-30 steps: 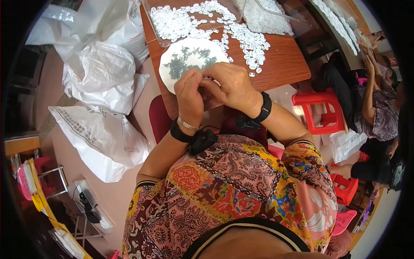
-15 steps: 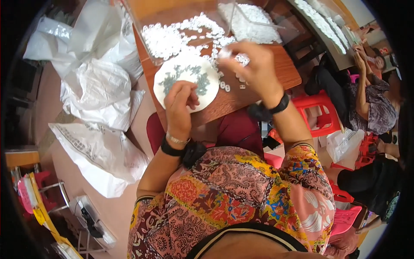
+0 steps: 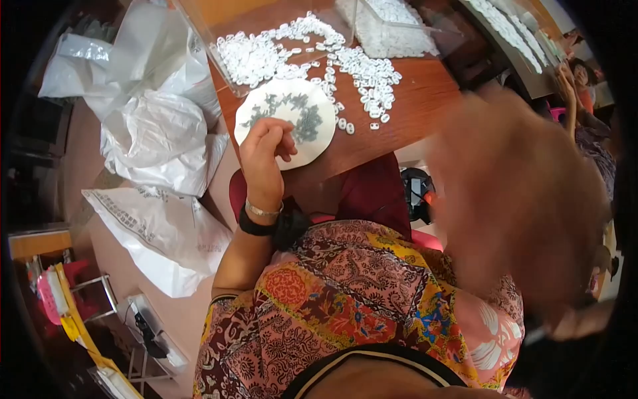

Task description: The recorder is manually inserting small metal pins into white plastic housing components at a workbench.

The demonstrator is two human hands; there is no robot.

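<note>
My left hand (image 3: 264, 163) rests at the near left edge of a white scalloped plate (image 3: 312, 91). Its fingers are curled together, and anything between them is too small to make out. On the plate lie many small dark grey pieces (image 3: 309, 123), perhaps screws, spread in a rough ring. Raised close to the camera on the right, my right hand (image 3: 518, 193) is a large smear, so its fingers cannot be read. Small white oval plastic pieces with two holes (image 3: 375, 83) lie loose beyond the plate and to its right.
The brown wooden table (image 3: 425, 86) also bears a heap of white pieces (image 3: 249, 61) and a clear bin of more (image 3: 392, 33). White woven sacks (image 3: 156, 143) stand on the floor at left. Another person (image 3: 593, 143) sits at far right, by another table.
My right hand has swung back from the white pieces, up and right toward the camera, uncovering them. My left hand has stayed at the plate, shifting slightly left, fingers still curled.
</note>
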